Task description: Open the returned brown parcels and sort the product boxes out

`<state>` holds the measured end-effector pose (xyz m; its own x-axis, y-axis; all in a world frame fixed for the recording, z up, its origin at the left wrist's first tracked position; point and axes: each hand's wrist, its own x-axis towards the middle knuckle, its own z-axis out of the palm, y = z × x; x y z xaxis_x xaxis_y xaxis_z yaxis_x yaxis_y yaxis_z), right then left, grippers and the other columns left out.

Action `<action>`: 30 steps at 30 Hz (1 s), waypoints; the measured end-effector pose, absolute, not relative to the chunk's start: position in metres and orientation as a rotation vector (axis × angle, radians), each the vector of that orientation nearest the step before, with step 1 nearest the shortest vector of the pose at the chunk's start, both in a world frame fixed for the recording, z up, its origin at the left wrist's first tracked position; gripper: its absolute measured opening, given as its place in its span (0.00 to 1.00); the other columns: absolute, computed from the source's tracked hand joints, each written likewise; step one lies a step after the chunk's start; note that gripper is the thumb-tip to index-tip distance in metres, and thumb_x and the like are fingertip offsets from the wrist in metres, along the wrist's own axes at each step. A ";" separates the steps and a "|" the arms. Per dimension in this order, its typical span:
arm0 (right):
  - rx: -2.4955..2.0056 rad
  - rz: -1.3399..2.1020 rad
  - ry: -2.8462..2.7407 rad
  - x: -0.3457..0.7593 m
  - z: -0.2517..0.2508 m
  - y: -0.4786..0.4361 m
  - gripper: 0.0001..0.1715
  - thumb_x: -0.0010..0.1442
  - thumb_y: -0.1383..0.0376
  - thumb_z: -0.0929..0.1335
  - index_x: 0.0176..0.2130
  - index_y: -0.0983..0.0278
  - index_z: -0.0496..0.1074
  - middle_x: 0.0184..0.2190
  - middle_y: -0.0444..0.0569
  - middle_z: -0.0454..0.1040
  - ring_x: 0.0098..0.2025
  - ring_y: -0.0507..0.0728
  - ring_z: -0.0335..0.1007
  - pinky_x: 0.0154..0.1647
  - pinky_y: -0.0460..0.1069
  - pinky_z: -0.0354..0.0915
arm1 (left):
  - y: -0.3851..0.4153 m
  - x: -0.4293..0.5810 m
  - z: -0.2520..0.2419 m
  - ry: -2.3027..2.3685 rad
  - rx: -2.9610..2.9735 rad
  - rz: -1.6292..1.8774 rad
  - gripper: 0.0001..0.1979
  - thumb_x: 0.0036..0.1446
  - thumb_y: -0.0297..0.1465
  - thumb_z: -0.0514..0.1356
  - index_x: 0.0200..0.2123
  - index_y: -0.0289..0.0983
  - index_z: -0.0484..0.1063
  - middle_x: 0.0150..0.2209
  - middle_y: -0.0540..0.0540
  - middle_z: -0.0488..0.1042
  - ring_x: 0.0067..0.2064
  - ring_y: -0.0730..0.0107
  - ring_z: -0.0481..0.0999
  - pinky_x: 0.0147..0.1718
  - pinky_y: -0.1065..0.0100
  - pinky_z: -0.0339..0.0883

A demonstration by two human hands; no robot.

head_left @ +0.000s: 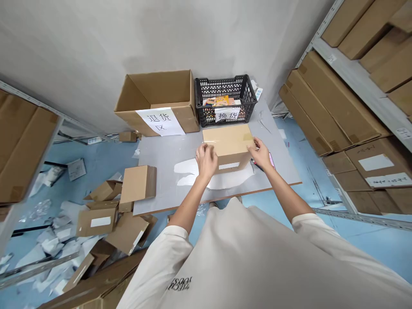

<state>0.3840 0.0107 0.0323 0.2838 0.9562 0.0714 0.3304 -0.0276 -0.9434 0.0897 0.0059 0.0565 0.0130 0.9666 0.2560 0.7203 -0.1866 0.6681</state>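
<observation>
A closed cardboard box (229,140) with clear tape over its top and a white label on its near side sits on the grey table. My left hand (206,161), fingers curled, grips its left end near the front corner. At the opposite end, my right hand (260,153) holds the right edge, thumb and fingers at the top corner. White paper (189,171) lies partly under the box. Beside my right wrist are a phone (272,161), partly covered, and a small red-and-black tool (255,163) whose kind I cannot make out.
Behind stand a large open carton (161,116) with a paper sign and a black plastic crate (225,113) holding small colourful packets. A smaller box (137,184) is at the table's left edge. Discarded boxes (96,221) litter the left floor. Loaded shelving (350,56) flanks the right.
</observation>
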 end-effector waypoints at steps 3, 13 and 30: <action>-1.549 0.847 -1.151 0.385 0.032 0.011 0.49 0.62 0.36 0.74 0.68 0.64 0.78 0.67 0.64 0.79 0.68 0.71 0.75 0.72 0.65 0.71 | 0.005 0.103 0.062 1.567 2.134 0.946 0.16 0.74 0.30 0.57 0.60 0.43 0.78 0.68 0.34 0.71 0.71 0.44 0.69 0.69 0.42 0.65; -1.408 1.175 -1.127 0.341 0.060 0.019 0.52 0.67 0.23 0.61 0.59 0.57 0.85 0.62 0.56 0.84 0.65 0.69 0.79 0.66 0.65 0.71 | 0.001 0.127 0.088 1.388 2.272 0.848 0.20 0.79 0.40 0.55 0.65 0.40 0.75 0.66 0.34 0.75 0.68 0.49 0.73 0.67 0.50 0.68; -1.442 1.251 -1.383 0.212 0.016 0.027 0.32 0.65 0.42 0.73 0.59 0.56 0.82 0.68 0.56 0.77 0.73 0.70 0.69 0.78 0.67 0.61 | 0.004 -0.016 0.103 1.936 2.067 0.997 0.26 0.76 0.43 0.56 0.70 0.39 0.72 0.64 0.29 0.71 0.67 0.39 0.70 0.69 0.42 0.64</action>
